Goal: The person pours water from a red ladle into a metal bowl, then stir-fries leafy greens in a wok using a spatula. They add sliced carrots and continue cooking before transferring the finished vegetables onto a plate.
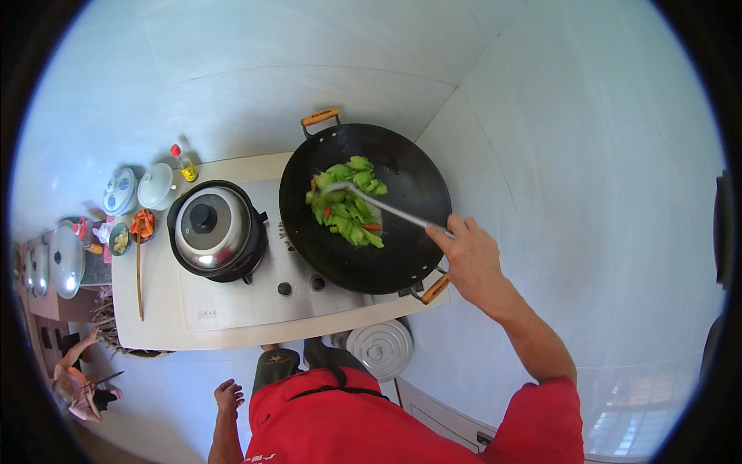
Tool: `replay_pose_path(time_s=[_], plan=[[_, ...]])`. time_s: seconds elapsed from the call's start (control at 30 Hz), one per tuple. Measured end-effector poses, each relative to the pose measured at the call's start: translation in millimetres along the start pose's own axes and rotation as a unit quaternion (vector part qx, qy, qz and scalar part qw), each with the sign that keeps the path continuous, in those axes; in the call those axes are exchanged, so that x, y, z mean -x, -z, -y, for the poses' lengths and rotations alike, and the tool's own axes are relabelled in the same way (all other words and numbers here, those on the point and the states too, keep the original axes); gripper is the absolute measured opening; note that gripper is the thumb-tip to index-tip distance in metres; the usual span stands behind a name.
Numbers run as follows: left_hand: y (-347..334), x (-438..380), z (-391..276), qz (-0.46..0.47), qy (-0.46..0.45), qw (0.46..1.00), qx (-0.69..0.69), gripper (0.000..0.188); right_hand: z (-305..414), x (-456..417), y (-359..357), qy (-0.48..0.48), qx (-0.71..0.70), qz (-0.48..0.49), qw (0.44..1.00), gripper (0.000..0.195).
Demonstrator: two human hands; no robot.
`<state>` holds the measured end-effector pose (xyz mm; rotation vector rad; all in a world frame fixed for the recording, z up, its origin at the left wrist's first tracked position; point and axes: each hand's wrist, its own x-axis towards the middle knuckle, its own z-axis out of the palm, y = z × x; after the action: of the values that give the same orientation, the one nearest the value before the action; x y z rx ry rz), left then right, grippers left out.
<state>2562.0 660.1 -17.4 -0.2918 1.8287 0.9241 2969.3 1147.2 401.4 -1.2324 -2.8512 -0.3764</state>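
My right hand (472, 255) grips the metal handle of a cooking utensil (394, 210) over the right side of a large black wok (411, 168). The utensil's far end, blurred, touches green sliced vegetables (353, 217) with a few red-orange pieces, which lie at the wok's middle and left. The wok has two wooden-gripped handles and stands on a gas cooktop (232, 313). My left hand (229, 396) hangs beside my body, below the counter's front edge, with loosely bent fingers and nothing in it.
Left of the wok stands a lidded black pot (203, 226). Farther left are a red-capped bottle (184, 164), lidded white dishes (156, 185), small bowls of red (142, 223) and yellowish (120, 240) pieces, and chopsticks (139, 278). A tiled wall rises behind; another person (75, 385) is at lower left.
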Motion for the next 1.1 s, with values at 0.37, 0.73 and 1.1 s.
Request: replay_pose_path(time_s=[0.37,0.73,1.1], plan=[[9,-3,3,-0.018,0.017,0.999,-0.041,0.043,-49,91,57,-0.185,-0.116,0.169,0.961,0.040],[11,2,-20,0.000,-0.029,0.999,-0.041,0.045,-45,90,26,-0.206,-0.117,0.086,0.968,0.041],[62,-70,86,-0.013,-0.030,0.996,-0.081,0.043,-14,60,-22,-0.180,-0.105,0.015,0.978,0.047]])
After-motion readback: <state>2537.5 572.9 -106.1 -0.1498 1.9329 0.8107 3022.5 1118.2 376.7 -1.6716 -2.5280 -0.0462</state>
